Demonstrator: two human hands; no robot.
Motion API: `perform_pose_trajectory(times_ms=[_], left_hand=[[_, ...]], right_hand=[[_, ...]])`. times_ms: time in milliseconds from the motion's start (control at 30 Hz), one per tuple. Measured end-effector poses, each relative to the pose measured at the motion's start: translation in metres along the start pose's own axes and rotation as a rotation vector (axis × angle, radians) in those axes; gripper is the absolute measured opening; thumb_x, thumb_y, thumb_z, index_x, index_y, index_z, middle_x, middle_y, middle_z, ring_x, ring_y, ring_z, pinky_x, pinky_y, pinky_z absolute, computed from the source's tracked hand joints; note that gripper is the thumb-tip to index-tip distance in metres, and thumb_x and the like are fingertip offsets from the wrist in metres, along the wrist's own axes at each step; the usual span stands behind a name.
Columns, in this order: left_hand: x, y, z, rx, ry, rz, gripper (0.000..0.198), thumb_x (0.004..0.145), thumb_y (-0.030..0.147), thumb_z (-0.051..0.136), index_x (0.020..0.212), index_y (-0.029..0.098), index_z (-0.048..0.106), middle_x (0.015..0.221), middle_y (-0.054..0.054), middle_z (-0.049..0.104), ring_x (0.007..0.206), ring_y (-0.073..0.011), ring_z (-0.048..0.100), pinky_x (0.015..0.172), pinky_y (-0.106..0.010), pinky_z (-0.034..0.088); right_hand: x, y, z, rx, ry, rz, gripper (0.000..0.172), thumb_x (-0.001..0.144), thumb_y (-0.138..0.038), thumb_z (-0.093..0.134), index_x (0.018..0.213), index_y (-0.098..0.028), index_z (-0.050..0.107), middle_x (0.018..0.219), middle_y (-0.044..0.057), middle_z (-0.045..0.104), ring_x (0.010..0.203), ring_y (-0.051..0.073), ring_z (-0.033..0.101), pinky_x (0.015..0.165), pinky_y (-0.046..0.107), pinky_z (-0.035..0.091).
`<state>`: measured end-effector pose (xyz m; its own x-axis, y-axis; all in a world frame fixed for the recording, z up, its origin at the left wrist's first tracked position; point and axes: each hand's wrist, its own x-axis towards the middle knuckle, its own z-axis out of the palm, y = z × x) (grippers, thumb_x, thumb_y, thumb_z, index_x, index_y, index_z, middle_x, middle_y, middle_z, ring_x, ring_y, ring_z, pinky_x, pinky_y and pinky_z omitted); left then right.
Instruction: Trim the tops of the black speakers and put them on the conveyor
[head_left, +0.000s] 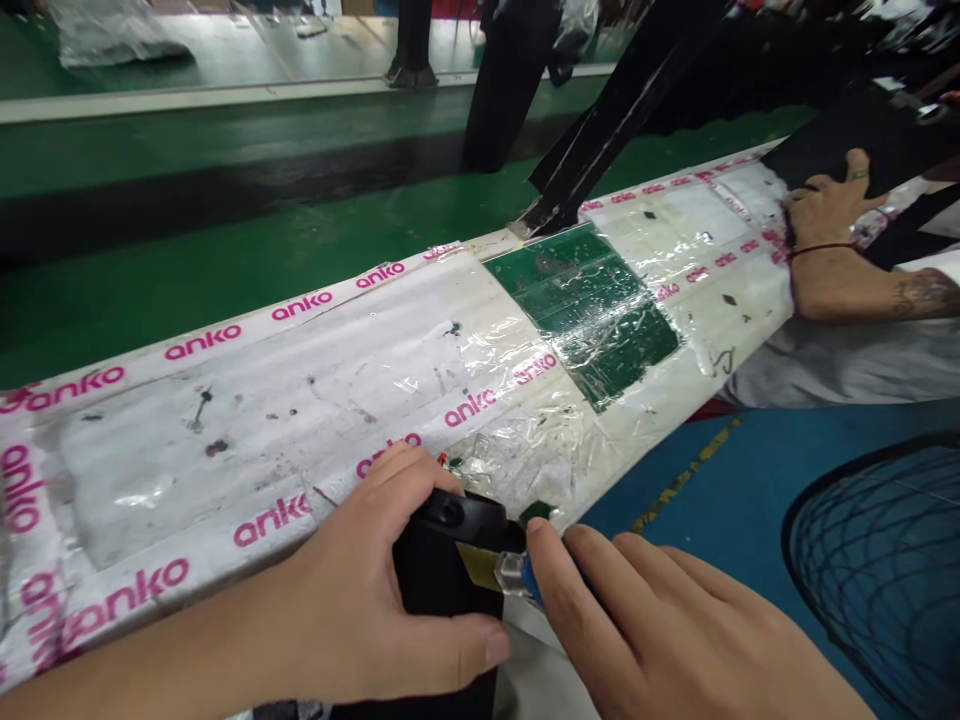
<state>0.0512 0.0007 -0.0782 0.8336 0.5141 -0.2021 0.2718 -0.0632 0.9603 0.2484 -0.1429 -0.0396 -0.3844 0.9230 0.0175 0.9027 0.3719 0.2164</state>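
My left hand [390,585] is wrapped round a black part near the front edge of the table. The top of this black part [480,522] has a round recess, and a flat dark face drops below it. My right hand [660,620] is closed round a small tool [517,577] with a clear and blue handle; the fingers cover most of it. The tool's clear end touches or lies very close to the black part, beside a yellowish strip [478,566]. A small dark green piece [537,512] shows just above my right index finger.
The narrow table [247,470] is covered with white sheeting, clear film and pink "anko" tape, with a green patch [600,310]. Across it, at right, a co-worker's hand [825,210] rests on black material [847,145]. A black mesh basket [885,570] stands at lower right.
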Motion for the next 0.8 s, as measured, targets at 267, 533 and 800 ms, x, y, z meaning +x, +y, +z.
perform_pose_trajectory(times_ms=[267,533,800], left_hand=[[0.001,0.002,0.001,0.009,-0.014,-0.007,0.033,0.068,0.026,0.081,0.088,0.023,0.055,0.090,0.002,0.052,0.083,-0.0211,0.054,0.072,-0.035,0.045],[0.003,0.011,0.004,0.055,-0.031,-0.120,0.028,0.071,0.032,0.076,0.087,0.024,0.053,0.095,-0.001,0.057,0.083,-0.0237,0.056,0.070,-0.037,0.046],[0.000,0.012,0.004,0.131,-0.008,-0.139,0.032,0.076,0.043,0.073,0.085,0.024,0.050,0.093,-0.003,0.058,0.088,-0.0275,0.058,0.070,-0.038,0.046]], right_hand=[[0.004,0.003,0.003,0.088,-0.084,0.033,0.037,0.075,-0.006,0.052,0.109,-0.019,0.054,0.073,0.000,0.063,0.051,0.020,0.060,0.046,0.036,0.043],[0.027,0.013,-0.012,0.212,-0.190,0.069,0.036,0.058,-0.005,0.057,0.083,-0.027,0.044,0.056,-0.005,0.053,0.031,0.019,0.049,0.040,0.035,0.015],[0.023,0.031,-0.025,0.225,-0.138,0.063,0.018,0.102,-0.020,0.042,0.085,-0.028,0.045,0.055,-0.006,0.053,0.033,0.020,0.054,0.038,0.037,0.021]])
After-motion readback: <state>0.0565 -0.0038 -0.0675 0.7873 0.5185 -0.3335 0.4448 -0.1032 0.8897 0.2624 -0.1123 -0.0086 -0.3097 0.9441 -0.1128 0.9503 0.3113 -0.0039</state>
